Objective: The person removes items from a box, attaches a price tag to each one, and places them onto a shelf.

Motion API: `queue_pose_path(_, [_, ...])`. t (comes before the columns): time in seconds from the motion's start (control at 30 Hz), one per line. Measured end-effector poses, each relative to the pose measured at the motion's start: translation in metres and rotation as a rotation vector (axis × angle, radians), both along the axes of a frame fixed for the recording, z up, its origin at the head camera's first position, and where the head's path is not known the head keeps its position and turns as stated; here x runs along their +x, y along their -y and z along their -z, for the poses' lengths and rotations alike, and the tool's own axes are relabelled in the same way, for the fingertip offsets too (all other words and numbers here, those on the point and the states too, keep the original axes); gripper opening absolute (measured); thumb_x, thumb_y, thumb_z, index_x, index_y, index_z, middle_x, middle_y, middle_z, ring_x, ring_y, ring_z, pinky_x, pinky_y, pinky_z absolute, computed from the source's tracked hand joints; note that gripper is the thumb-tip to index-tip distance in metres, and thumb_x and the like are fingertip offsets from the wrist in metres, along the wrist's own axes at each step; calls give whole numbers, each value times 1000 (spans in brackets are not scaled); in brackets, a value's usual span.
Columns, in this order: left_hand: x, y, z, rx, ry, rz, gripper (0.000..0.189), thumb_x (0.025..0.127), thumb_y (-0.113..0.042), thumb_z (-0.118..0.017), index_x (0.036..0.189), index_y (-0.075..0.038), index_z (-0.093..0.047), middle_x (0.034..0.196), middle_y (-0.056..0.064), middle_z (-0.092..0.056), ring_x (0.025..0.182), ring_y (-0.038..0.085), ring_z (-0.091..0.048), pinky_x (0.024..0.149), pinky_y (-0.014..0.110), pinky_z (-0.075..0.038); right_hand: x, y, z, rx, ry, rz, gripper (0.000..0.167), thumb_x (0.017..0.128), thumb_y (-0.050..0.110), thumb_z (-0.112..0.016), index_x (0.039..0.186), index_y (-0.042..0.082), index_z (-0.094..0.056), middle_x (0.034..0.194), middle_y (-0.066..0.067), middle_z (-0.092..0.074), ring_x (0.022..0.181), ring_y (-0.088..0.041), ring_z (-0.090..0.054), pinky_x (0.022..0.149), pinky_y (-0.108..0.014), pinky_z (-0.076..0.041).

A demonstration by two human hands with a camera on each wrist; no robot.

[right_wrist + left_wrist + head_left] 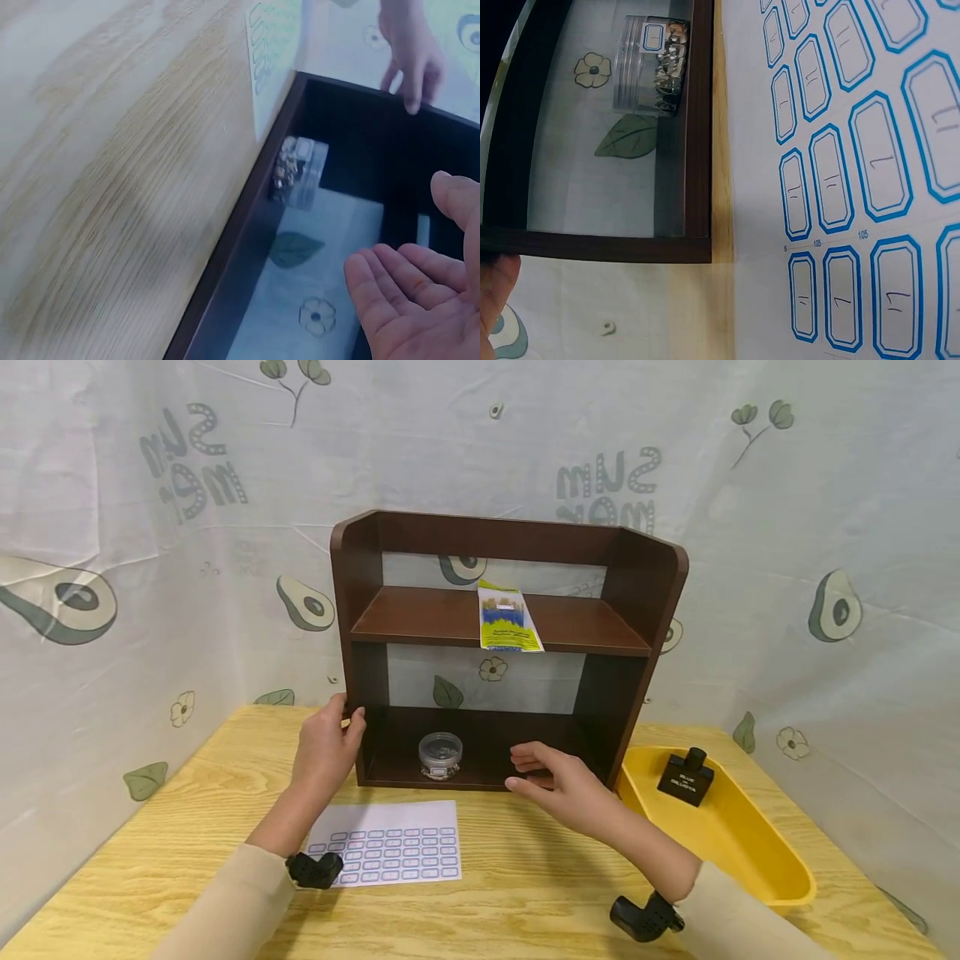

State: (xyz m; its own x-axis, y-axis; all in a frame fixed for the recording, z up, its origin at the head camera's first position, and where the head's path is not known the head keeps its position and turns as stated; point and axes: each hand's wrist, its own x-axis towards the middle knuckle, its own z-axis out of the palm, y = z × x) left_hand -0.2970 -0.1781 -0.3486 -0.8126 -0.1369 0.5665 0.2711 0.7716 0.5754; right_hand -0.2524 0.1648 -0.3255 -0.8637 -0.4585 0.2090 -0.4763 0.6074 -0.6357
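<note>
A dark brown two-tier shelf [450, 620] stands upright on the table. My left hand [326, 747] grips the front edge of its left side panel, thumb at the front and fingers along the outer side. My right hand [566, 789] holds nothing, fingers extended and thumb apart, in front of the lower compartment's right part. On the lower board sits a small clear round jar [440, 754] with shiny metallic pieces inside and a small label, also seen in the left wrist view [649, 67]. A yellow and blue packet [508, 618] lies on the upper board, overhanging its front edge.
A sheet of blue-bordered labels [386, 843] lies on the table before the shelf's left part. At the right stands a yellow tray [720, 839] with a black bottle [686, 777] in it. A patterned cloth [862, 510] hangs behind and at both sides.
</note>
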Motion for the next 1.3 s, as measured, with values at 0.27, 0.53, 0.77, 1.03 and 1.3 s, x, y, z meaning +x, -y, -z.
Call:
queue_pose_path(0.27, [-1,2,-1,-2,4,10,32,108,-19,-54,124,8,-60,118,31,-73,113,47,-72,88,55,-62,8,-52,-4,-31,-59,82,43,104,29,-66,139,4,-59,136,-17,-66,123,-34,-67,100,-41,-59])
queue_pose_path(0.53, [-1,3,-2,25,-1,17,32,107,-17,-57,127,8,-61,120,31,-73,113,46,-72,88,55,-62,4,-112,-23,67,-162,247,47,106,29,-64,139,-3,-57,133,-26,-67,119,-40,-67,94,-51,-60])
queue_pose_path(0.77, [-1,3,-2,46,9,20,34,107,-18,-56,129,8,-61,121,30,-73,114,46,-72,90,55,-62,-13,-168,-32,127,-220,352,49,107,26,-61,140,-10,-52,131,-36,-63,118,-52,-64,92,-58,-59])
queue_pose_path(1.03, [0,4,0,41,4,17,35,107,-18,-57,129,9,-60,120,31,-73,110,46,-73,88,56,-63,-25,-214,-26,226,-152,388,51,107,27,-60,134,-17,-53,127,-40,-63,116,-57,-62,95,-65,-54])
queue_pose_path(1.3, [-1,4,0,54,-3,34,31,107,-16,-57,125,8,-61,118,29,-74,110,45,-73,88,55,-63,-39,-226,-12,253,-76,377,46,105,18,-64,129,-19,-54,121,-41,-65,111,-55,-65,87,-56,-60])
